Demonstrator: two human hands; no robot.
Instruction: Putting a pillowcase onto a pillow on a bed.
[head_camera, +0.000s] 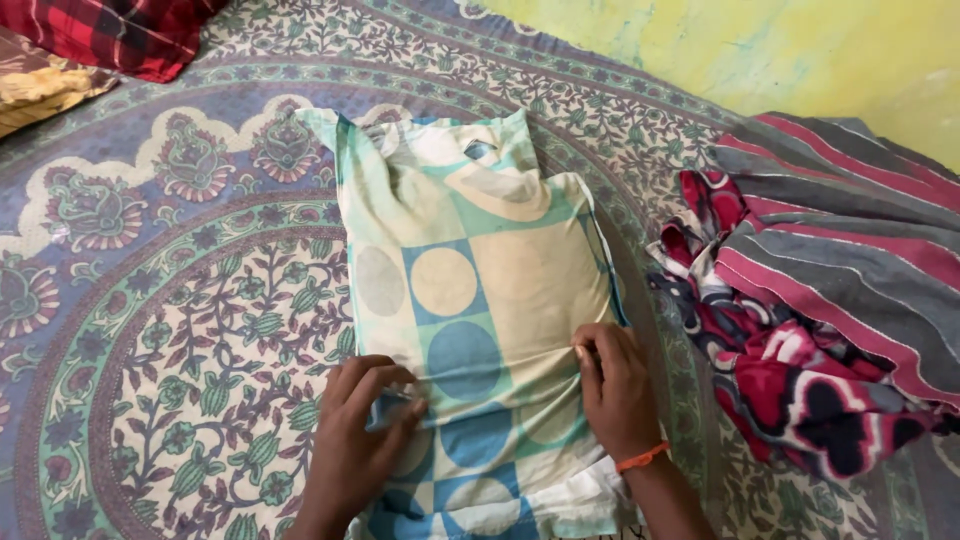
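While both hands are pressing down on it, the pillow (480, 290) in its circle-patterned green, cream and blue cover is lying lengthwise in the middle of the patterned bedspread (180, 330), its far end pointing toward the yellow wall (760, 50). At the near left edge of the pillow, the left hand (360, 425) is curling its fingers and pinching a fold of the cover. On the near right edge, the right hand (615, 385), wearing an orange band (642, 458) at the wrist, is gripping the cover's side with bent fingers. Loose cover fabric is bunching at the near end between the two wrists. To the right, just beside the pillow, a crumpled red, white and dark printed cloth (770, 350) is lying against a grey cloth with red stripes (850, 230). At the far left corner, a red checked cloth (120, 30) is showing.
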